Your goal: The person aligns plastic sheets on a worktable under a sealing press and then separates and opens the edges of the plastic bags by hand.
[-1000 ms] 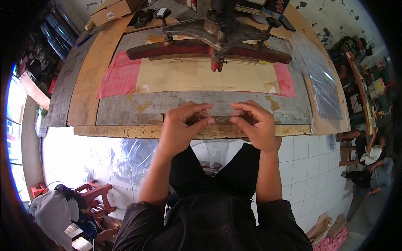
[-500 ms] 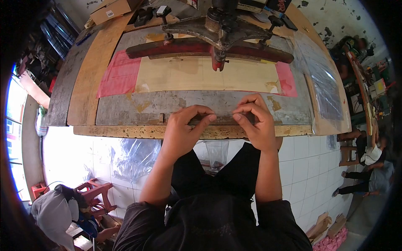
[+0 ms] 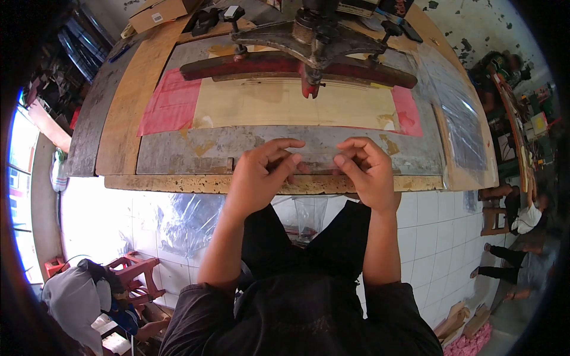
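Just above the front edge of the work table, my left hand [image 3: 261, 172] has its thumb and index finger apart, with the other fingers curled below. Facing it across a small gap, my right hand [image 3: 369, 172] is also parted between thumb and fingers. I make out nothing held in either. Beyond them lies a worn grey metal plate [image 3: 237, 141]. On it is a long cream sheet [image 3: 261, 107] with pink pieces [image 3: 169, 107] at its two ends. A red and dark metal press bar [image 3: 255, 64] hangs over the sheet's far side.
A press frame [image 3: 309, 44] stands at the back centre, a cardboard box [image 3: 157, 15] at back left. Clear plastic film [image 3: 460, 130] lies on the table's right. Another person in a grey cap [image 3: 68, 299] is at lower left; more people are at the right edge.
Both my hands had thumb and index finger close together; now they have spread apart. The index fingers have risen slightly towards the sheet. Press and sheet look unmoved.
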A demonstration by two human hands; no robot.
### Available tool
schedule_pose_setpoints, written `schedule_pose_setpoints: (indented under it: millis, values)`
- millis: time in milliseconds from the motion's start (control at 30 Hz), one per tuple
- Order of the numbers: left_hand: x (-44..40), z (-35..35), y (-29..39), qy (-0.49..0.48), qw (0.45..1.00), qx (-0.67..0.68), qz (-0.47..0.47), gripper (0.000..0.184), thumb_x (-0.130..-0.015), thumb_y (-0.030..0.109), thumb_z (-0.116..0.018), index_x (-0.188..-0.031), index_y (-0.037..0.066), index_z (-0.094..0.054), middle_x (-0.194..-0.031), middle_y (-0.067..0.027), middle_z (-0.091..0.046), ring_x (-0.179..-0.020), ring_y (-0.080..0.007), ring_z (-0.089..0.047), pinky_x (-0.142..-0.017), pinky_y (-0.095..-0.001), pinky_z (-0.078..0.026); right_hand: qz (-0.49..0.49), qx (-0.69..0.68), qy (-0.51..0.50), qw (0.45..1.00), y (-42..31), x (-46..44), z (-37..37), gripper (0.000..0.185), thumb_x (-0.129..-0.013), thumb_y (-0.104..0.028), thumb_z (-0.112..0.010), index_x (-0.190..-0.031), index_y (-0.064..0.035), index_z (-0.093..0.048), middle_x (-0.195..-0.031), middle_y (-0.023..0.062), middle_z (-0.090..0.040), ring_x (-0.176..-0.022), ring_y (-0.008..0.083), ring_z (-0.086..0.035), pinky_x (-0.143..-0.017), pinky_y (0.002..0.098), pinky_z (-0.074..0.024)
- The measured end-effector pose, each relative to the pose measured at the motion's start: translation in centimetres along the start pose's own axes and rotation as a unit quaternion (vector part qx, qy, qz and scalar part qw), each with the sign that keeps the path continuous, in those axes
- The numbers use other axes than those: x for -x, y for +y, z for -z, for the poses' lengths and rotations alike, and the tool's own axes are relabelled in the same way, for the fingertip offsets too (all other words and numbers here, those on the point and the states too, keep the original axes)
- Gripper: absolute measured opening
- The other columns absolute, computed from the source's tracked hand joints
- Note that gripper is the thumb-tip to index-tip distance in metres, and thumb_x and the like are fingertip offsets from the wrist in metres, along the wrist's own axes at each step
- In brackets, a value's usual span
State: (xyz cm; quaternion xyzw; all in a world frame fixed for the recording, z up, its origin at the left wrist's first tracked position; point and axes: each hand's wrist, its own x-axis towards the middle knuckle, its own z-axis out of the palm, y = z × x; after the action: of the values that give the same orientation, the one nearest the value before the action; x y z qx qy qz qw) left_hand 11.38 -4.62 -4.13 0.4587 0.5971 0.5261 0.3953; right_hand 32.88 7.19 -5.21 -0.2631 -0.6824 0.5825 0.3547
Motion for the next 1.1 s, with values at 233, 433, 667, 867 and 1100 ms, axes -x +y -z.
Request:
schedule_pose_setpoints:
  millis: [233, 433, 667, 867, 1100]
  values:
    - [-0.25, 0.14, -0.43, -0.011, 1.000, 0.014, -0.013, 0.024, -0.107, 0.007, -0.065, -0.125, -0.007, -0.072, -0.097, -0.0118, -0.079, -0.089, -0.0121, -0.073, -0.071, -0.0272, -0.058, -0.008, -0.004, -0.002, 1.000, 0.33, -0.13, 0.24, 0.022, -0.100, -0.004, -0.073, -0.121, -0.0002, -0.068, -0.091, 0.0043, -0.075, -0.079, 0.0096, -0.071, -0.071, 0.0232, -0.0532]
    - [-0.18, 0.15, -0.35, -0.013, 1.000, 0.021, -0.011, 0.024, -0.107, 0.007, -0.065, -0.125, -0.008, -0.071, -0.100, -0.0121, -0.079, -0.091, -0.0133, -0.074, -0.072, -0.0273, -0.059, -0.011, -0.009, 0.003, 1.000, 0.04, -0.11, 0.11, 0.023, -0.100, -0.005, -0.074, -0.122, -0.0007, -0.068, -0.092, 0.0038, -0.075, -0.080, 0.0091, -0.071, -0.071, 0.0224, -0.0523]
    - [-0.18, 0.12, -0.45, -0.012, 1.000, 0.010, -0.007, 0.024, -0.107, 0.007, -0.065, -0.125, -0.007, -0.072, -0.101, -0.0120, -0.079, -0.091, -0.0140, -0.075, -0.071, -0.0272, -0.059, -0.023, 0.012, 0.003, 1.000, -0.12, -0.12, 0.14, 0.022, -0.101, -0.008, -0.074, -0.120, 0.0004, -0.069, -0.088, 0.0043, -0.075, -0.076, 0.0093, -0.071, -0.070, 0.0231, -0.0535]
    - [-0.12, 0.08, -0.56, -0.011, 1.000, -0.001, -0.014, 0.023, -0.107, 0.008, -0.065, -0.123, -0.007, -0.073, -0.100, -0.0116, -0.079, -0.090, -0.0125, -0.074, -0.072, -0.0269, -0.059, -0.019, 0.011, 0.004, 1.000, 0.23, -0.10, 0.17, 0.020, -0.102, -0.008, -0.073, -0.119, 0.0008, -0.071, -0.087, 0.0042, -0.075, -0.075, 0.0095, -0.072, -0.069, 0.0235, -0.0543]
    - [-0.06, 0.05, -0.41, -0.007, 1.000, -0.008, -0.009, 0.023, -0.107, 0.009, -0.065, -0.123, -0.006, -0.073, -0.099, -0.0113, -0.079, -0.084, -0.0107, -0.071, -0.072, -0.0267, -0.058, -0.017, 0.001, 0.003, 1.000, 0.52, -0.12, 0.16, 0.019, -0.102, -0.009, -0.073, -0.118, 0.0011, -0.073, -0.087, 0.0039, -0.075, -0.076, 0.0088, -0.072, -0.068, 0.0229, -0.0555]
